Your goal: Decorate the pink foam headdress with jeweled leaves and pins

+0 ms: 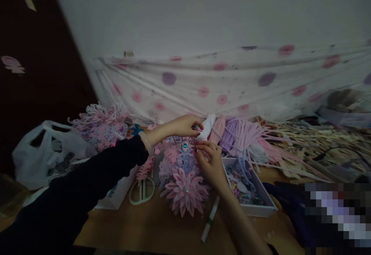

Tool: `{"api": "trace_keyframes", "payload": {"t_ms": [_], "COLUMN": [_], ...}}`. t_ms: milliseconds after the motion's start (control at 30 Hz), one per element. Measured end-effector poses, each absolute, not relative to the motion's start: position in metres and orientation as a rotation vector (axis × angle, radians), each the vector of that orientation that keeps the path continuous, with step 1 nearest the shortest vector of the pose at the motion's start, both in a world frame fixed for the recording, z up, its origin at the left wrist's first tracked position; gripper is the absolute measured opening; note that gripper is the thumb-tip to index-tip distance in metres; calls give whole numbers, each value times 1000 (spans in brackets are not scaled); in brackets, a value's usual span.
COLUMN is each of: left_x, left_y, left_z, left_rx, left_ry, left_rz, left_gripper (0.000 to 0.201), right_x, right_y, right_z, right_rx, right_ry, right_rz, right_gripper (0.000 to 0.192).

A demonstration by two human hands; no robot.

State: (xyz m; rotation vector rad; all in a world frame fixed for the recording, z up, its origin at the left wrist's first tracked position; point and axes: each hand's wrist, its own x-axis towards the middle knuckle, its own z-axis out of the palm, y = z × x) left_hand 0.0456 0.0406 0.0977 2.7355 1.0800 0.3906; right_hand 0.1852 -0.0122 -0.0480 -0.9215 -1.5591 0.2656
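Note:
In front of me on the table stands a pink and lilac pipe-cleaner flower arrangement (pixel 187 191), a big pink bloom at its front. Behind that bloom sits a crown-like ornament with a blue gem (pixel 184 145). My left hand (pixel 189 125) reaches across above it, thumb and fingers pinched around something small that I cannot make out. My right hand (pixel 211 158) is just right of the gem, its thumb and fingertips closed together at the arrangement's edge. What lies between those fingertips is too small to tell.
Bundles of pipe cleaners (pixel 232 133) lie behind the hands. A white box of beads and charms (pixel 266 207) is at the right, with a pen (pixel 210 219) nearby. Scissors (pixel 142 193), another white box (pixel 116 201) and a plastic bag (pixel 49 154) are on the left.

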Motion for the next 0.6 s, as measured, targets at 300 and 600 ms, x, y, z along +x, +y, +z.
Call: {"api": "trace_keyframes", "payload": {"t_ms": [300, 600], "left_x": [44, 38], "left_y": [46, 50], "left_z": [94, 93], "left_rx": [2685, 2551], "left_ry": [1013, 957], "left_rz": [468, 411], "left_gripper": [36, 43], "right_x": [180, 180], "right_y": [-10, -11], "right_z": [-45, -46], "right_rx": [-904, -885], "right_ry": [-1543, -1519], "right_rz": [233, 206], "right_gripper": [18, 16]}}
